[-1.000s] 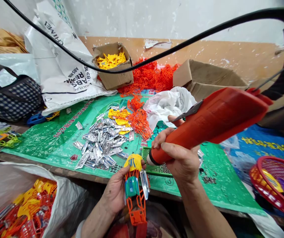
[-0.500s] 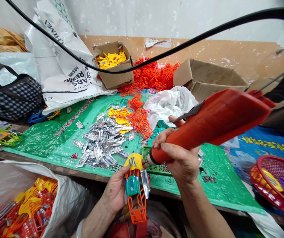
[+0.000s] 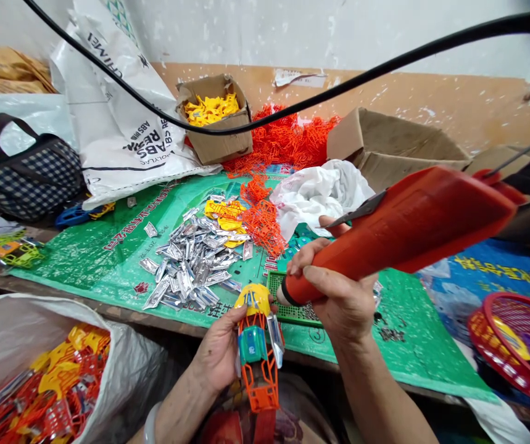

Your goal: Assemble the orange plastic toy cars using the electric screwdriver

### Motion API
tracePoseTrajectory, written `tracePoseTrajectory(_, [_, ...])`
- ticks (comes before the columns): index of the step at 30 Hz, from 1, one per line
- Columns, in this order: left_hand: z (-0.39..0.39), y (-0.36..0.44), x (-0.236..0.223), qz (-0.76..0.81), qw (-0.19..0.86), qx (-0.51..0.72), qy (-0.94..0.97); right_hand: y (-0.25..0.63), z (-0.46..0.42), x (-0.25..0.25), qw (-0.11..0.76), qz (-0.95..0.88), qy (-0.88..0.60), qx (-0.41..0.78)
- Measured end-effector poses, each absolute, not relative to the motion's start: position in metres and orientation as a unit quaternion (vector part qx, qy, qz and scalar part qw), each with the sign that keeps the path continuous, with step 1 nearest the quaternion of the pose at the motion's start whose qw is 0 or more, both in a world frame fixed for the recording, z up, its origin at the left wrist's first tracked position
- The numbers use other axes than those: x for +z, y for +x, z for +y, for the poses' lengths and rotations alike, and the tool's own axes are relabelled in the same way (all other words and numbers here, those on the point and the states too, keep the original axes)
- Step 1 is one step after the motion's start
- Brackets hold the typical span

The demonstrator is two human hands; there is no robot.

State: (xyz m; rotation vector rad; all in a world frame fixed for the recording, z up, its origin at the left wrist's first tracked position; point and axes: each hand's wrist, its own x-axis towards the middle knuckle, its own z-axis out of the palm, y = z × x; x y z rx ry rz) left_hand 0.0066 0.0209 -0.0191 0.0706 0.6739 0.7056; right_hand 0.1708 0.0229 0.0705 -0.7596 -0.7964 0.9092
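Observation:
My left hand (image 3: pixel 221 351) is closed around a toy car body (image 3: pixel 256 345) with a yellow hood, a teal cab, an orange frame and silver side panels. It is held upright above my lap, hood toward the table. In my right hand (image 3: pixel 345 302) is a red electric screwdriver (image 3: pixel 398 225), its fingers wrapped round the front end. The pale tip points left, close to the right side of the yellow hood; whether it touches I cannot tell. Just behind the tip lies a green perforated tray (image 3: pixel 299 312) with small dark parts, partly hidden by my right hand.
Silver panels (image 3: pixel 186 265) lie heaped on the green sheet, beside yellow parts (image 3: pixel 225 216) and orange frames (image 3: pixel 265 225). A box (image 3: pixel 221 145) holds yellow pieces. A sack (image 3: pixel 130 364) of parts stands at lower left, a red basket (image 3: pixel 491 364) at right. A black cable (image 3: pixel 227 131) crosses above.
The whole view has shifted slightly. Both hands keep their grip, and the toy car body and screwdriver stay in almost the same position relative to each other.

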Motion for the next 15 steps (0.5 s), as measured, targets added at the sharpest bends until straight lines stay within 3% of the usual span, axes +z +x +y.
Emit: tracePoseTrajectory(15, [0.001, 0.014, -0.008, 0.423, 0.79, 0.381, 0.226, 0.178, 0.016, 0.091, 0.779, -0.392, -0.339, 0.353])
